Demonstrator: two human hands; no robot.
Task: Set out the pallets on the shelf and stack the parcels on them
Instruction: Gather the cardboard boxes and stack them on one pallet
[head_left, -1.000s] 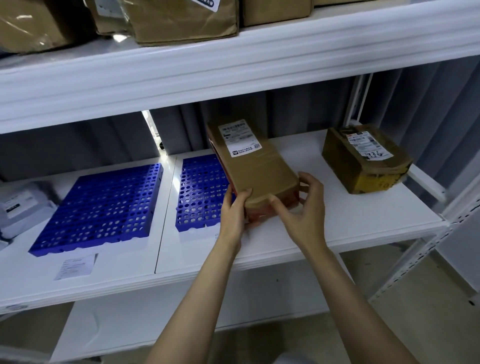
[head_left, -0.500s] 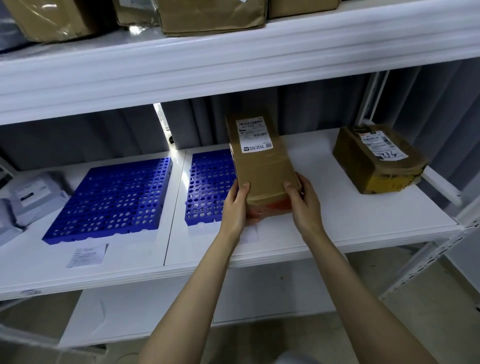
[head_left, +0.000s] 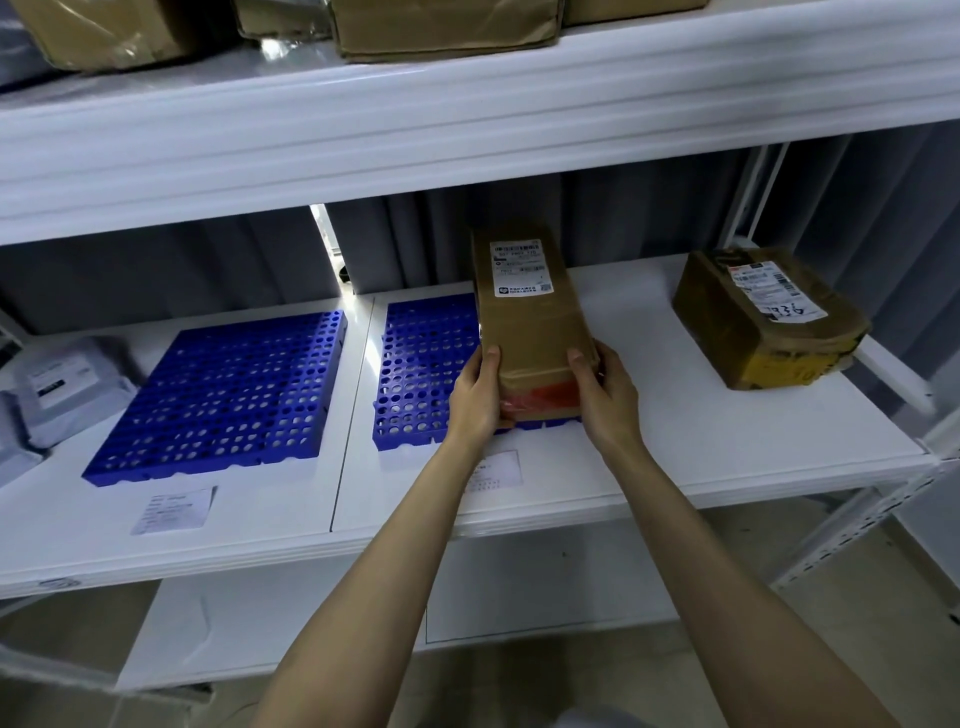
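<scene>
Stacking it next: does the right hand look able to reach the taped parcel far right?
Probably, once freed: right hand grips the brown parcel; only bare shelf separates it from taped parcel.

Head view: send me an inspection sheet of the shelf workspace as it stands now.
Surface: white shelf, two panels, seam running between the pallets.
Job's things: left pallet bare; right pallet partly under the held parcel; taped parcel at right and grey mailers at far left, both off the pallets.
Clutter: two paper slips near the front edge.
Hands: left hand and right hand grip the held parcel's near end.
Cables: nothing seen.
Surroundings: upper shelf with brown parcels; grey curtain behind.
</scene>
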